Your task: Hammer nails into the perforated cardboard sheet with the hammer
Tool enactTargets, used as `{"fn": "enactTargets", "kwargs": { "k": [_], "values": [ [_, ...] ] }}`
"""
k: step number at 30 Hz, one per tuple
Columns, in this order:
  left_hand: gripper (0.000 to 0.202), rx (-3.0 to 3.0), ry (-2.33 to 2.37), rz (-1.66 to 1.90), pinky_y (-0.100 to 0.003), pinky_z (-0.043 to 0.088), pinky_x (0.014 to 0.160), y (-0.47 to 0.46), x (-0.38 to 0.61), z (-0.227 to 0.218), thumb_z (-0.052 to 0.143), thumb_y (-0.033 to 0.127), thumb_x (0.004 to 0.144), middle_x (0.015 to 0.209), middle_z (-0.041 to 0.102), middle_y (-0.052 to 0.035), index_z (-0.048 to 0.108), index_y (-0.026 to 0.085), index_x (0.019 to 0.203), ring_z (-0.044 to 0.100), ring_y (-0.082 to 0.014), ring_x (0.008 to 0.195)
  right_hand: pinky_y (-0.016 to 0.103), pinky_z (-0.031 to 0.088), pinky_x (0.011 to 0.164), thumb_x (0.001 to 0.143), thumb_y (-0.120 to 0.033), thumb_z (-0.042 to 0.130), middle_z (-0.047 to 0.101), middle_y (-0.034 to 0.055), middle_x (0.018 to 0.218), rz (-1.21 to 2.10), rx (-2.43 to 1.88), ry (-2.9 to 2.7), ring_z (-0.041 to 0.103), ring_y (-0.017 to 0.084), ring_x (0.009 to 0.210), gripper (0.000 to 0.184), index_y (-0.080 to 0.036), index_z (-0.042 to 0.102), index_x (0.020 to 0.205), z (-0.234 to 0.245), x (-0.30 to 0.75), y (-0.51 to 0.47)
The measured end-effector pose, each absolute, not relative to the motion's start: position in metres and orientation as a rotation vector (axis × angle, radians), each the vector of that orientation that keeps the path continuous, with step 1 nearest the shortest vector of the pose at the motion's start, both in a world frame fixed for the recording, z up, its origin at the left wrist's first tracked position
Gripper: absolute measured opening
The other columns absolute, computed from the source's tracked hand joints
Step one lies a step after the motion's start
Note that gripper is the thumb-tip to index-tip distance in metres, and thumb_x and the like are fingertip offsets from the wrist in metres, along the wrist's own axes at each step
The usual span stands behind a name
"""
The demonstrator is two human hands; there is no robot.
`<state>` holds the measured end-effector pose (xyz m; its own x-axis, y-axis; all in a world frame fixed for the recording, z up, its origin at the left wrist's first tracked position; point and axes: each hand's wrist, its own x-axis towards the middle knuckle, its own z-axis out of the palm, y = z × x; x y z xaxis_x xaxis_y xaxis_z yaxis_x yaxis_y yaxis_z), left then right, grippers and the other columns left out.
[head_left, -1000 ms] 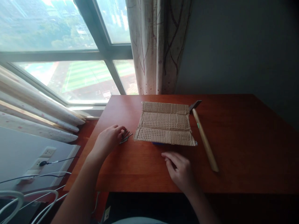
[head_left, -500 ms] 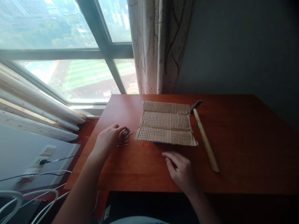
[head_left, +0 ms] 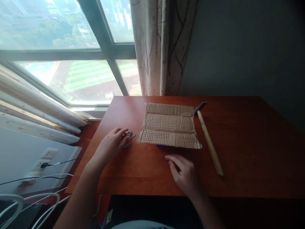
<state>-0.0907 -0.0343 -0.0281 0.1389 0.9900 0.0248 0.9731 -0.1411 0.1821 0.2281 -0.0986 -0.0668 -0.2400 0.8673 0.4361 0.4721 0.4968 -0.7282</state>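
Note:
At the left of the desk, my left hand [head_left: 112, 142] is over several loose metal nails [head_left: 130, 137], its fingers apart and partly hiding them. Whether the fingertips touch a nail is hard to make out. My right hand [head_left: 183, 171] rests near the desk's front edge, thumb and fingertips brought together with nothing visible in them. Just beyond it lies a creased brown cardboard sheet [head_left: 169, 122] with rows of small holes. A bit of something blue [head_left: 162, 146] shows under the sheet's near edge. To the sheet's right is a hammer [head_left: 211, 144] with a wooden handle and dark head.
The reddish-brown wooden desk [head_left: 247, 143] extends to the right toward a dark wall. A window [head_left: 90, 76] and curtains [head_left: 152, 47] stand behind and to the left. Cables [head_left: 47, 175] and wall sockets [head_left: 39, 165] are low on the left.
My left hand's fingers have spread and shifted slightly over the nails, a few of which have moved a little. My right hand, the cardboard and the hammer stay put.

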Motion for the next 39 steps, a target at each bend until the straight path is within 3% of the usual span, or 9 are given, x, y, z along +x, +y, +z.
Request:
{"fn": "enactTargets", "kwargs": {
  "k": [3, 6, 13, 19, 30, 39],
  "values": [
    [0.062, 2.326, 1.856, 0.182, -0.041, 0.049, 0.095, -0.035, -0.093, -0.031, 0.065, 0.055, 0.085, 0.129, 0.060, -0.0138, 0.056, 0.019, 0.135, 0.061, -0.0316, 0.112, 0.031, 0.061, 0.079, 0.091, -0.005, 0.051, 0.077, 0.0041, 0.097, 0.572, -1.124, -1.885, 0.074, 0.017, 0.086, 0.030, -0.021, 0.071, 0.106, -0.068, 0.228, -0.099],
    [0.071, 2.342, 1.777, 0.151, -0.043, 0.048, 0.099, -0.036, -0.095, -0.032, 0.074, 0.050, 0.078, 0.134, 0.057, -0.0140, 0.052, 0.021, 0.140, 0.059, -0.0330, 0.115, 0.031, 0.061, 0.079, 0.091, -0.005, 0.051, 0.077, 0.0042, 0.097, 0.565, -1.122, -1.885, 0.074, 0.018, 0.086, 0.029, -0.021, 0.071, 0.106, -0.069, 0.228, -0.099],
    [0.045, 2.322, 1.753, 0.263, -0.039, 0.051, 0.097, -0.034, -0.100, -0.034, 0.054, 0.038, 0.094, 0.125, 0.062, -0.0124, 0.056, 0.023, 0.136, 0.064, -0.0272, 0.109, 0.031, 0.062, 0.078, 0.091, -0.006, 0.049, 0.078, 0.0052, 0.097, 0.570, -1.126, -1.879, 0.074, 0.018, 0.086, 0.031, -0.021, 0.071, 0.106, -0.067, 0.228, -0.099],
    [0.035, 2.324, 1.812, 0.311, -0.037, 0.052, 0.094, -0.034, -0.097, -0.031, 0.052, 0.033, 0.094, 0.122, 0.066, -0.0113, 0.064, 0.023, 0.125, 0.066, -0.0258, 0.105, 0.031, 0.063, 0.079, 0.091, -0.006, 0.049, 0.078, 0.0052, 0.096, 0.564, -1.122, -1.880, 0.074, 0.018, 0.085, 0.031, -0.021, 0.072, 0.106, -0.065, 0.228, -0.099],
    [0.035, 2.302, 1.864, 0.322, -0.037, 0.051, 0.090, -0.036, -0.089, -0.027, 0.046, 0.034, 0.097, 0.122, 0.067, -0.0112, 0.065, 0.021, 0.123, 0.066, -0.0267, 0.105, 0.031, 0.062, 0.077, 0.091, -0.006, 0.050, 0.078, 0.0050, 0.096, 0.557, -1.122, -1.886, 0.074, 0.018, 0.085, 0.030, -0.021, 0.072, 0.105, -0.065, 0.228, -0.098],
    [0.046, 2.270, 2.302, 0.274, -0.044, 0.045, 0.093, -0.022, -0.040, -0.039, 0.047, 0.042, 0.097, 0.128, 0.063, -0.0158, 0.057, 0.018, 0.134, 0.059, -0.0333, 0.114, 0.031, 0.062, 0.078, 0.091, -0.007, 0.049, 0.078, 0.0053, 0.096, 0.560, -1.119, -1.876, 0.075, 0.019, 0.085, 0.030, -0.021, 0.072, 0.105, -0.066, 0.228, -0.098]
  ]
}}
